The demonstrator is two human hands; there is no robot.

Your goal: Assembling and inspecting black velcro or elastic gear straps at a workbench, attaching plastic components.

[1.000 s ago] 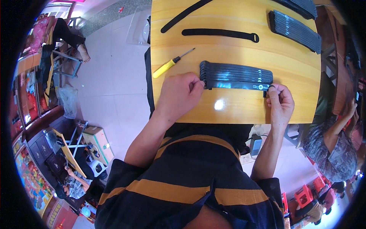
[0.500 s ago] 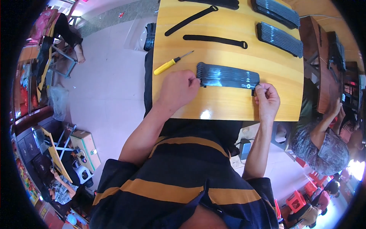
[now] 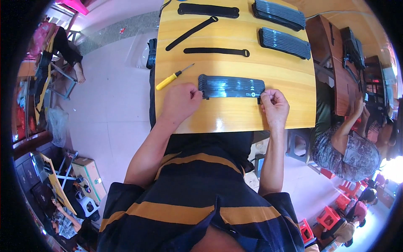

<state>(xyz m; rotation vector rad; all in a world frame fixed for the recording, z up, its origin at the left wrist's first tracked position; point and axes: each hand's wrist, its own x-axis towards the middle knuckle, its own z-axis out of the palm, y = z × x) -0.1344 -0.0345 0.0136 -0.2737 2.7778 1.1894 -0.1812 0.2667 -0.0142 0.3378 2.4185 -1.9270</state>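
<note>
A flat bundle of dark straps (image 3: 232,86) lies across the yellow wooden surface (image 3: 235,115), close to its near edge and about in the middle of its width. The left hand (image 3: 180,102) is clenched at the bundle's left end, the fingers touching it. The right hand (image 3: 275,106) pinches the right end of the bundle, fingertips closed on a small tab there. Just beyond the left hand lies a screwdriver with a yellow handle (image 3: 172,77), its tip pointing away toward the far right. Farther in, a single black strap (image 3: 216,51) lies flat, and another black strap (image 3: 191,33) lies at a slant. A wider black strap (image 3: 208,10) is at the far edge. Near the right edge are two more bundles of dark straps, one (image 3: 284,43) nearer and one (image 3: 279,13) by the far right corner.
</note>
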